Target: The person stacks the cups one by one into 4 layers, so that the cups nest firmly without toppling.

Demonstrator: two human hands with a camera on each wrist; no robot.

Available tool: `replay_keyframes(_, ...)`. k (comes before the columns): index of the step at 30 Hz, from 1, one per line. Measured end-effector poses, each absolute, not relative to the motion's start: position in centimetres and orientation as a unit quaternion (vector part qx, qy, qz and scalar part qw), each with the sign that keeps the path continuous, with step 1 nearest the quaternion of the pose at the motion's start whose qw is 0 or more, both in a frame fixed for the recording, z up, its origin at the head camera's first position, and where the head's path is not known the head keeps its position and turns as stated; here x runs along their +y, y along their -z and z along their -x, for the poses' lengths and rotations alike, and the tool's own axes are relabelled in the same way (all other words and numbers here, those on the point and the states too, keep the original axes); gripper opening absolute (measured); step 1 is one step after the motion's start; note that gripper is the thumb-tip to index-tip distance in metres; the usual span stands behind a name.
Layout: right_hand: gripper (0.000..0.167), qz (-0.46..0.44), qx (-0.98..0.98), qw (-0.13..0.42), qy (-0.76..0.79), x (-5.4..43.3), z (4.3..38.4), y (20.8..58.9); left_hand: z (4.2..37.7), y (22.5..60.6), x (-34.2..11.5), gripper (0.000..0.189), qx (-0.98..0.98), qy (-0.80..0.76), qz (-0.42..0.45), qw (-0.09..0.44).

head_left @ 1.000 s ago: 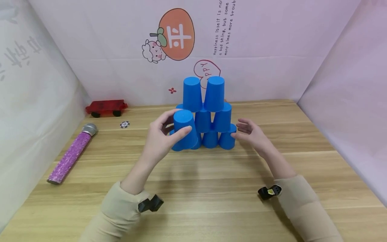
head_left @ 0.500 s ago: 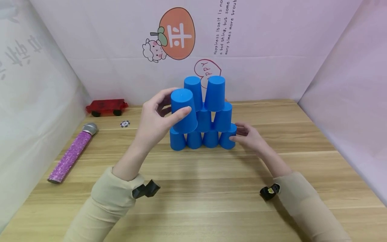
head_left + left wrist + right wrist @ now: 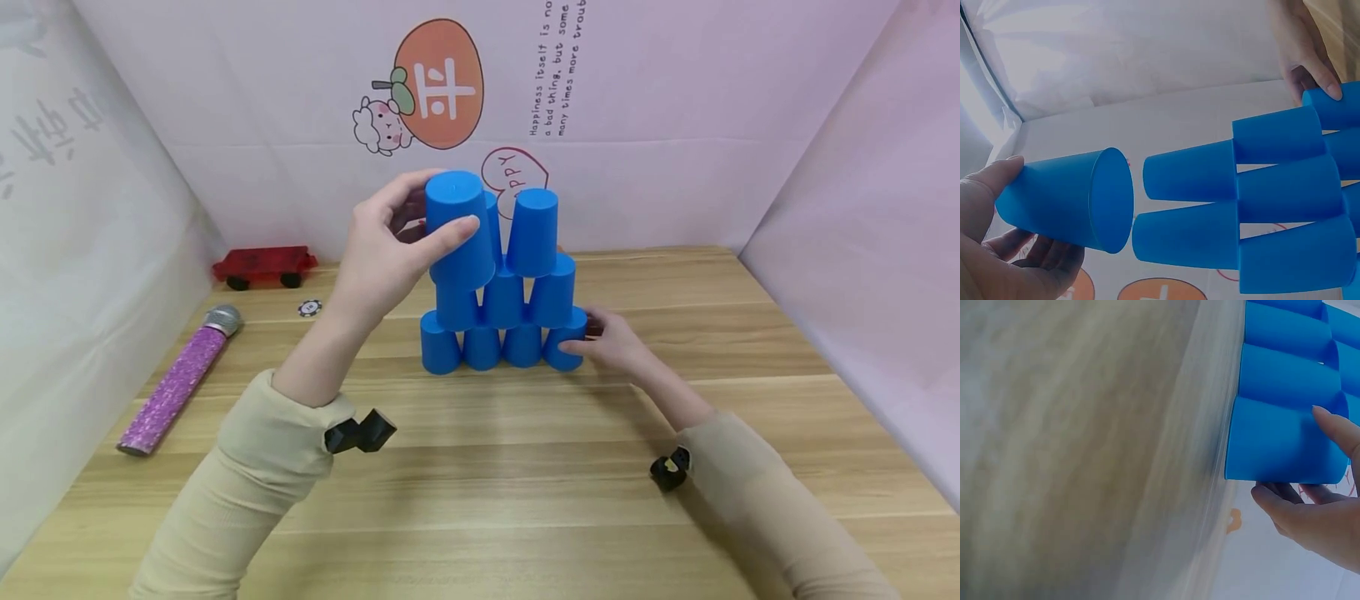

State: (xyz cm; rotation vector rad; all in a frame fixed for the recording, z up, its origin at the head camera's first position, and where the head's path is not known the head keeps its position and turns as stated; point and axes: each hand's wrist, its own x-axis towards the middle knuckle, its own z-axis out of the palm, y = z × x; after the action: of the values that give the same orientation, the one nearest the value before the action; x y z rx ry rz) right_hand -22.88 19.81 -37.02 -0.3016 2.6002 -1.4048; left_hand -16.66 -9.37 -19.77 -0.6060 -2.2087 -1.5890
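Observation:
Blue cups stand upside down in a pyramid at the back middle of the wooden table, with two cups on its top row. My left hand grips one more blue cup, upside down, level with the top row and in front of the top left cup. In the left wrist view this held cup hangs just apart from the pyramid. My right hand holds the bottom right cup; in the right wrist view its thumb and fingers lie on both sides of that cup.
A red toy car sits at the back left, a small poker chip in front of it. A purple glitter microphone lies along the left wall. Pale backdrop walls close the table in on three sides.
My left hand has lifted the blue cup from beside the bottom row up to the top row's height. My right hand has closed in on the bottom right cup.

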Motion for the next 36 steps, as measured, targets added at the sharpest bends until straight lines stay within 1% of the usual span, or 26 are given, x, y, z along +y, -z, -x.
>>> replay_keyframes(13,0.062,0.103,0.882,0.092,0.450,19.8,23.3,37.0,18.4,18.1,-8.9,0.053,-0.790,0.551,0.207,0.172)
replay_keyframes(24,0.061,0.108,0.884,0.089,0.446,19.7,23.4,37.1,21.5,15.8,-7.4,0.059,-0.822,0.516,0.178,0.162)
replay_keyframes(30,0.060,0.110,0.886,0.086,0.443,19.8,23.5,37.0,23.2,15.6,-6.1,0.059,-0.824,0.514,0.176,0.163)
replay_keyframes(36,0.061,0.116,0.884,0.087,0.445,19.7,23.4,36.8,24.1,15.8,-5.1,0.058,-0.827,0.513,0.166,0.159)
